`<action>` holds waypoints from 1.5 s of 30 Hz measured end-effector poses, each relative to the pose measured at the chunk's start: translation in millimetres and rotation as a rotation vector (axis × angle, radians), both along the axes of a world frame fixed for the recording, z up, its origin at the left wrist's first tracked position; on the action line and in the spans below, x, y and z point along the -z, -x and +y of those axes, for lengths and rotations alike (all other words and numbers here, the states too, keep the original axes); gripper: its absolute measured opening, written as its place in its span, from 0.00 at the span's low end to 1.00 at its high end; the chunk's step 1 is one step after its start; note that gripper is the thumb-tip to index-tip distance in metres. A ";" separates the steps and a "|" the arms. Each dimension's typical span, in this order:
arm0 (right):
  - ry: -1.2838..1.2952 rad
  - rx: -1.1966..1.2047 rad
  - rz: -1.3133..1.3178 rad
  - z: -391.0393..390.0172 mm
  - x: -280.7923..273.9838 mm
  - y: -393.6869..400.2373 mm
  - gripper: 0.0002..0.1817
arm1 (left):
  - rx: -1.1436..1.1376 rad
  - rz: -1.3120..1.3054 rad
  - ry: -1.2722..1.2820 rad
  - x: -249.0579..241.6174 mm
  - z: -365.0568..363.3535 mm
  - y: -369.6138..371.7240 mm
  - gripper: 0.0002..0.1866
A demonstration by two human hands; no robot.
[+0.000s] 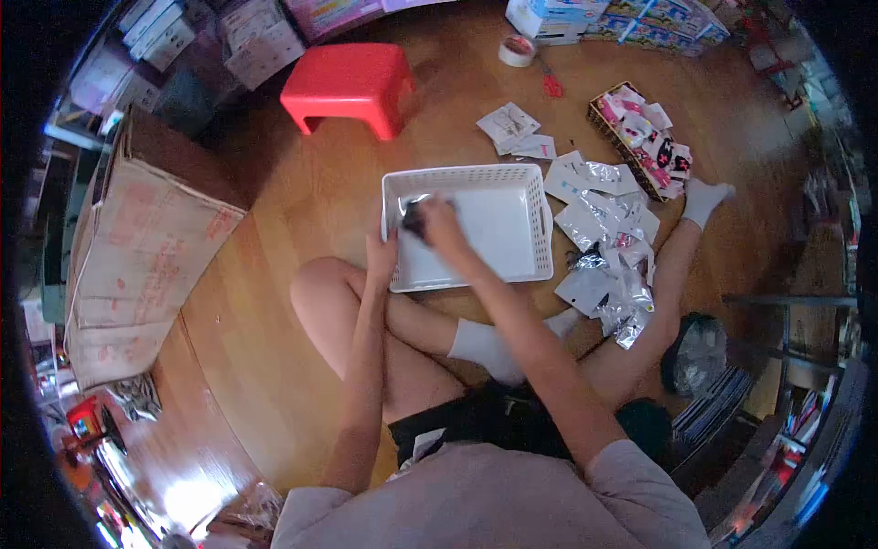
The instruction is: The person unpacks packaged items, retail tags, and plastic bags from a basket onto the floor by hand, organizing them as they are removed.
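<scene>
A white plastic basket (476,229) with perforated sides sits on the wooden floor in front of my legs. My left hand (382,254) is at the basket's left wall, its fingers closed on the edge. Over the left part of the basket is my right hand (441,224), blurred by motion and closed on a dark item (416,218). What the dark item is cannot be made out. Just right of the basket, several small clear and white packets (608,220) lie in a loose pile.
A wicker basket (631,151) of pink, white and black items stands at the upper right. A red stool (352,82) is behind, with tape (517,51) and red-handled scissors (552,85) further right. A cardboard box (146,265) stands left.
</scene>
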State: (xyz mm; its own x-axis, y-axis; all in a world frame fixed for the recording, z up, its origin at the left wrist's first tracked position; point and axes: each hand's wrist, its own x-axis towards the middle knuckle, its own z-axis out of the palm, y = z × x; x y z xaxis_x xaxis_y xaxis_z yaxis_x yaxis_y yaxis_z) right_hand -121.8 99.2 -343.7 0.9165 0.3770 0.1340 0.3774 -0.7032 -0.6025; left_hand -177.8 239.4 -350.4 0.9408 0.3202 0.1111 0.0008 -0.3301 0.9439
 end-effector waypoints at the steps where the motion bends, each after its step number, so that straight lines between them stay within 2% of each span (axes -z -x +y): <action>1: -0.011 -0.146 -0.048 15.7 -0.6 11.0 0.13 | 0.012 -0.019 -0.009 10.0 4.0 -2.3 0.15; 4: -0.102 -0.067 0.058 20.0 -18.5 26.3 0.14 | 0.024 0.073 0.082 7.4 8.2 0.9 0.13; 6: 0.030 -0.202 0.066 -21.9 -32.2 8.1 0.15 | 0.036 0.091 0.076 6.3 8.6 2.2 0.13; 8: 0.055 -0.017 -0.004 -74.8 -15.5 -19.4 0.17 | 0.066 0.086 0.100 -15.8 3.0 6.4 0.14; 9: 0.013 0.056 -0.098 -108.1 -5.2 -31.5 0.16 | 0.059 0.226 0.140 -29.5 -1.2 7.3 0.17; 10: 0.151 0.120 -0.109 -136.5 -30.7 -31.7 0.14 | 0.054 0.363 0.179 -44.2 -6.0 6.7 0.20; 11: 0.174 0.088 -0.048 -149.8 -36.8 -28.4 0.15 | 0.052 0.498 0.214 -53.0 -9.7 5.3 0.24; 14: 0.287 -0.031 0.139 -168.3 -45.0 -2.2 0.16 | 0.099 0.097 -0.040 -3.6 -11.6 0.9 0.24; 15: 0.356 -0.091 0.205 -165.7 -44.1 10.9 0.17 | 0.094 0.086 -0.050 -0.7 -10.7 0.0 0.24; 17: 0.249 -0.214 0.210 -153.4 -27.4 42.0 0.13 | 0.093 0.063 -0.074 -0.7 -10.9 -1.4 0.24; 19: 0.070 -0.352 0.298 -133.8 -31.8 64.0 0.15 | 0.128 0.135 -0.075 -32.3 -18.6 4.7 0.26; 21: -0.180 -0.341 0.350 -128.0 -25.8 64.7 0.20 | 0.138 0.182 -0.063 -42.7 -20.1 3.6 0.27; 22: -0.306 -0.334 0.374 -128.3 -37.0 65.7 0.22 | 0.186 0.068 -0.184 -39.3 -18.0 0.3 0.29; 23: -0.568 -0.332 0.465 -135.7 -48.7 66.5 0.23 | 0.185 0.033 -0.216 -35.0 -16.9 2.4 0.29; 25: -1.014 -0.169 0.819 -156.5 -88.1 82.8 0.22 | 0.172 -0.041 -0.279 -42.7 -20.8 5.0 0.30; 28: -1.105 -0.091 0.703 -203.1 -124.6 118.2 0.22 | 0.077 -0.186 -0.597 -74.2 -44.4 -5.6 0.30; 30: -1.281 -0.041 0.879 -234.8 -114.2 150.0 0.19 | 0.127 -0.244 -0.638 -88.8 -63.7 -34.1 0.30; 32: -1.288 -0.211 0.828 -270.6 -131.1 173.9 0.16 | 0.234 -0.256 -0.599 -111.6 -96.4 -68.3 0.31; 33: -1.158 -0.211 0.799 -283.8 -127.0 185.8 0.16 | 0.316 -0.240 -0.545 -121.2 -116.0 -86.8 0.31; 34: -1.028 -0.213 0.770 -294.2 -119.8 197.8 0.17 | 0.391 -0.296 -0.624 -110.1 -125.7 -116.7 0.32; 35: -1.046 -0.177 0.789 -295.6 -110.4 210.8 0.18 | 0.464 -0.352 -0.704 -93.1 -134.5 -147.5 0.32; 36: -1.065 -0.141 0.807 -297.1 -100.8 224.0 0.20 | 0.482 -0.331 -0.696 -80.5 -151.1 -171.1 0.32; 37: -1.232 -0.061 0.869 -292.6 -86.8 240.8 0.23 | 0.501 -0.311 -0.687 -68.7 -164.9 -188.1 0.31; 39: -1.198 -0.007 0.753 -290.9 -94.2 247.2 0.24 | 0.415 -0.235 -0.985 -36.1 -177.1 -207.9 0.30; 40: -0.992 -0.032 0.584 -289.5 -125.2 242.0 0.23 | 0.368 -0.198 -1.130 -31.6 -183.6 -211.2 0.29; 42: -0.949 -0.081 0.619 -290.0 -130.9 238.1 0.21 | 0.520 0.021 -0.921 -30.6 -182.9 -213.5 0.24; 44: -1.282 -0.146 1.023 -288.9 -96.6 237.7 0.20 | 0.572 0.152 -0.844 -34.3 -176.1 -217.2 0.19; 45: -1.256 -0.112 1.001 -287.6 -94.7 236.7 0.20 | 0.548 0.172 -0.876 -38.9 -168.2 -219.1 0.17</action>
State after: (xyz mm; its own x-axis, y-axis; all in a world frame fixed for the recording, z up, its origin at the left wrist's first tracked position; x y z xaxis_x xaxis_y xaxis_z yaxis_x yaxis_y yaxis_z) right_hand -358.5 -188.4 -249.0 0.7981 0.5642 -0.2115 -0.4904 0.4042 -0.7721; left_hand 41.3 71.2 -311.5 0.9578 -0.2828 -0.0504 -0.2442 -0.8941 0.3755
